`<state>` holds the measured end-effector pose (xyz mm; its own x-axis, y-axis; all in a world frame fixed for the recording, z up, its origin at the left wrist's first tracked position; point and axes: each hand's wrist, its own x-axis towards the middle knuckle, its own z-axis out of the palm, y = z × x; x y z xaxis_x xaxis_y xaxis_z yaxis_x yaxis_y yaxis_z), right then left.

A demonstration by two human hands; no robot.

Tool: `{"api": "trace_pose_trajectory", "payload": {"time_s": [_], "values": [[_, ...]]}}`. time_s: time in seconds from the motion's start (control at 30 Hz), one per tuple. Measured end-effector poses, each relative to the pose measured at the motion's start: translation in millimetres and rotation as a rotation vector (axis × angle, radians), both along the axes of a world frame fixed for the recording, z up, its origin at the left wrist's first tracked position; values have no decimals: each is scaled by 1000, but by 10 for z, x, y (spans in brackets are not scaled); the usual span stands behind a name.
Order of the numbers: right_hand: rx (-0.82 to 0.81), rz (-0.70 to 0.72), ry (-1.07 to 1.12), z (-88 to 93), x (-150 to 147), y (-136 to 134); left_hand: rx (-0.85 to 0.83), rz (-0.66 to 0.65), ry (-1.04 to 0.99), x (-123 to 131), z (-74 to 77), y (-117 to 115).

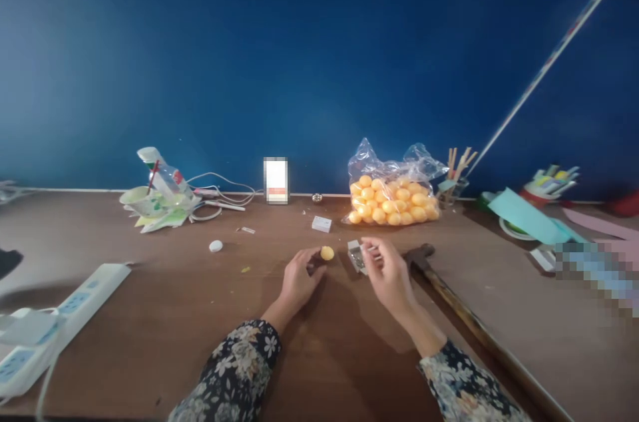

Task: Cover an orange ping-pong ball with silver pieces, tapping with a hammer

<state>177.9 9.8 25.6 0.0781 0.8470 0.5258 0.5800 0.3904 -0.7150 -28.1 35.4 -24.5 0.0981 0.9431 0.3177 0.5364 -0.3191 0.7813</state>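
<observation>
My left hand (pixel 301 275) is closed on a small yellow ball (pixel 327 253), holding it between thumb and fingers just above the tabletop. The ball's left edge is partly hidden by the fingers. My right hand (pixel 389 273) has its fingertips curled together at the edge of a small open box (pixel 355 255) with little shiny metal pieces inside. Whatever those right fingers pinch is too small to make out. Behind both hands lies a small white box (pixel 322 223). A hammer (pixel 449 299) with a wooden handle rests just right of my right hand.
A clear bag of yellow balls (pixel 392 201) stands against the blue wall. Left are a power strip (pixel 74 315), a white round piece (pixel 215 246) and a plastic bottle (pixel 167 176). A lit phone (pixel 276 181) leans at the back; coloured paper (pixel 534 215) lies right.
</observation>
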Motion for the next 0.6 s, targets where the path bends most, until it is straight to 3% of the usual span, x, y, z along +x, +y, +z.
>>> {"api": "trace_pose_trajectory", "payload": {"time_s": [0.1,0.23,0.47,0.6], "values": [[-13,-116,-75,36,348,79,-10,-8,-5,8,-7,23],[-96,-70,-332,-37,533,163,-27,26,19,17,10,26],[-189,52,-779,76,276,227,-12,48,25,6,6,20],[-232,100,-901,138,155,334,-4,60,22,6,14,12]]}}
